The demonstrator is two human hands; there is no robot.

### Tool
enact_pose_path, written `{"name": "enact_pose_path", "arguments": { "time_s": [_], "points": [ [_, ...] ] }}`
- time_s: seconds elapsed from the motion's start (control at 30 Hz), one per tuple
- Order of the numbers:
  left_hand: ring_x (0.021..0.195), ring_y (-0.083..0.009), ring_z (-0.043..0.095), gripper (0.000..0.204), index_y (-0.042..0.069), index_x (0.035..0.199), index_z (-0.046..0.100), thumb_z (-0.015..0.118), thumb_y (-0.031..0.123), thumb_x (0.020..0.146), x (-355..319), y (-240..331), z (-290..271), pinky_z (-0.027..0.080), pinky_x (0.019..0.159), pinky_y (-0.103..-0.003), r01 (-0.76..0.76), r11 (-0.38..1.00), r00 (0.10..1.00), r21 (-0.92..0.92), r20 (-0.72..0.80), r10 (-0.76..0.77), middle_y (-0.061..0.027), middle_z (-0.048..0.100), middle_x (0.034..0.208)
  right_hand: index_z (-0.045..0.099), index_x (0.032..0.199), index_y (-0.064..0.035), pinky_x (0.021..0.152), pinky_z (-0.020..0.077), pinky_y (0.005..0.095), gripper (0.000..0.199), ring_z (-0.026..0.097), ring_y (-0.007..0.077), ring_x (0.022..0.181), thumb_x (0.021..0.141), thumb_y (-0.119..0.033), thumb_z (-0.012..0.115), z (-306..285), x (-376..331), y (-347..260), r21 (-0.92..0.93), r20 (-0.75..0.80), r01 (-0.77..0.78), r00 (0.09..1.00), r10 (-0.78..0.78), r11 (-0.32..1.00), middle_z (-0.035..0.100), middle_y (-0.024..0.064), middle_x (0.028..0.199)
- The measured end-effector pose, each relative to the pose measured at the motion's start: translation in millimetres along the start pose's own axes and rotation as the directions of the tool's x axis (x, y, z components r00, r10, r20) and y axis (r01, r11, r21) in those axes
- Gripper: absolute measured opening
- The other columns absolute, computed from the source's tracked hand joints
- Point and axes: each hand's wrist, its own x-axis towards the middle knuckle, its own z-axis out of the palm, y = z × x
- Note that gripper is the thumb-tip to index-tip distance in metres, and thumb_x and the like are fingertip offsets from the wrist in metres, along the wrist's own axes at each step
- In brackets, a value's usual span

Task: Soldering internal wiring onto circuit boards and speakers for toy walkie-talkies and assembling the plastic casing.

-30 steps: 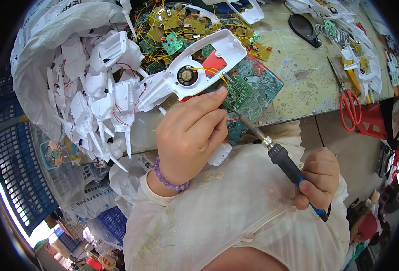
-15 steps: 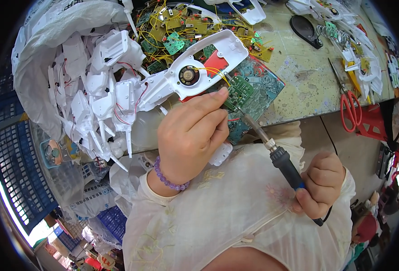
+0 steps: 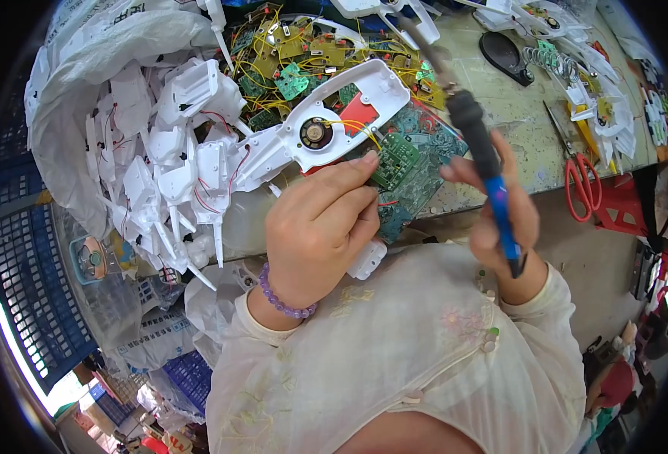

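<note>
My left hand (image 3: pixel 320 219) pinches the edge of a small green circuit board (image 3: pixel 399 159). Yellow wires run from that board to a round speaker (image 3: pixel 316 134) set in a white plastic housing (image 3: pixel 272 144). This housing has a long handle-like part and an open frame. Beneath the board lies a larger sheet of green circuit boards (image 3: pixel 432 144) on the table's front edge. In my right hand (image 3: pixel 512 219) is a soldering iron (image 3: pixel 467 113) with a black grip and a blue end, raised with its tip pointing up and away from the board. Motion blurs the iron's tip.
At left, a white sack (image 3: pixel 57 113) holds several white plastic housings (image 3: pixel 175 166) with red wires. Behind lies a pile of wired circuit boards (image 3: pixel 296 45). To the right are a black oval cover (image 3: pixel 504 54), springs (image 3: pixel 557 64) and red-handled scissors (image 3: pixel 582 185). A blue basket (image 3: pixel 35 295) stands lower left.
My right hand has moved up and forward, lifting the soldering iron off the circuit board toward the back of the table. My left hand keeps its pinch on the board.
</note>
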Motion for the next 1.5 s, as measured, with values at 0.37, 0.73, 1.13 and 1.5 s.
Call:
{"name": "enact_pose_path", "arguments": {
  "time_s": [0.37,0.73,1.13,1.5],
  "points": [
    [0.084,-0.0254,0.061,0.024,0.006,0.085,0.065,0.072,0.005,0.062,-10,-11,3,0.048,0.066,-0.033,-0.046,0.994,0.997,-0.096,-0.072,0.039,-0.0072,0.064,0.099,0.04,0.125,-0.0151,0.101,0.0239,0.062,0.046,0.064,0.0346,0.097,0.085,-0.023,0.062,16,29,-7,-0.276,0.157,0.111,0.985,-0.069,0.955,0.065,0.0227,0.1],
    [0.07,-0.0203,0.057,0.029,0.009,0.089,0.066,0.073,0.015,0.062,-12,-29,-10,0.045,0.058,-0.032,-0.254,0.964,0.953,-0.075,0.152,0.263,-0.0035,0.058,0.084,0.039,0.126,-0.012,0.1,0.0286,0.0575,0.044,0.065,0.0318,0.097,0.089,-0.03,0.054,20,28,-5,-0.269,0.11,0.09,0.992,-0.062,0.959,0.063,0.0246,0.105],
    [0.073,-0.0246,0.056,0.025,0.009,0.085,0.063,0.075,0.012,0.063,0,-15,-25,0.046,0.063,-0.034,-0.068,0.983,0.947,-0.172,0.299,0.118,-0.0044,0.058,0.083,0.052,0.118,-0.0136,0.096,0.037,0.0498,0.049,0.066,0.0248,0.094,0.074,-0.023,0.071,24,28,-6,-0.259,0.021,0.079,0.997,-0.076,0.963,0.065,0.0158,0.105],
    [0.066,-0.0215,0.057,0.02,0.005,0.086,0.069,0.073,0.002,0.067,-14,-6,-6,0.043,0.059,-0.032,0.145,0.949,0.988,-0.282,-0.007,-0.153,-0.0064,0.062,0.075,0.037,0.129,-0.0105,0.102,0.0274,0.0545,0.047,0.065,0.0309,0.097,0.09,-0.031,0.053,24,23,-4,-0.268,0.096,0.09,0.993,-0.066,0.959,0.064,0.0223,0.103]
  ]
}}
